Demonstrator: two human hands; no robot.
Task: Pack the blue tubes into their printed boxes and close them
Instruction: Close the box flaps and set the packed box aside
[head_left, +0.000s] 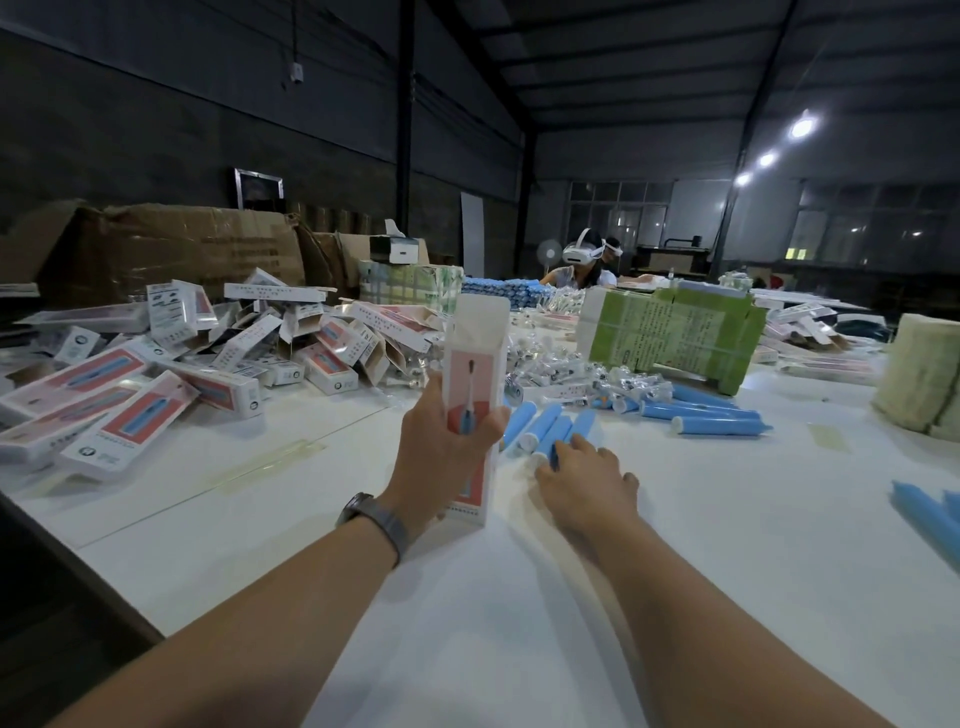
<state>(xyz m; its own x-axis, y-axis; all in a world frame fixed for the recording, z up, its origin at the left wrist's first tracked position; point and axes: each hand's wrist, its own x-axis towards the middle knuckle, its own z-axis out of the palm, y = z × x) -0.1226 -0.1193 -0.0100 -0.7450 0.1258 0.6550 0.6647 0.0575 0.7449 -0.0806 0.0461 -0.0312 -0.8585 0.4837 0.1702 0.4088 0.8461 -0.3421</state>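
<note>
My left hand (441, 457) grips a tall printed box (474, 374), white with a pink panel, held upright with its top flap open. Just right of it lie a few blue tubes (545, 431) on the white table (519, 597). My right hand (587, 486) lies palm down at the near end of those tubes, its fingertips on one of them; whether they curl round it cannot be told. More blue tubes (711, 415) lie farther right.
A heap of printed boxes (156, 374) covers the left of the table. Small white parts (561, 369) are scattered behind the tubes. A green bundle (670, 332) and a pale bundle (924, 384) stand at right. Cardboard cartons (171, 249) and seated people (587, 260) are at the back.
</note>
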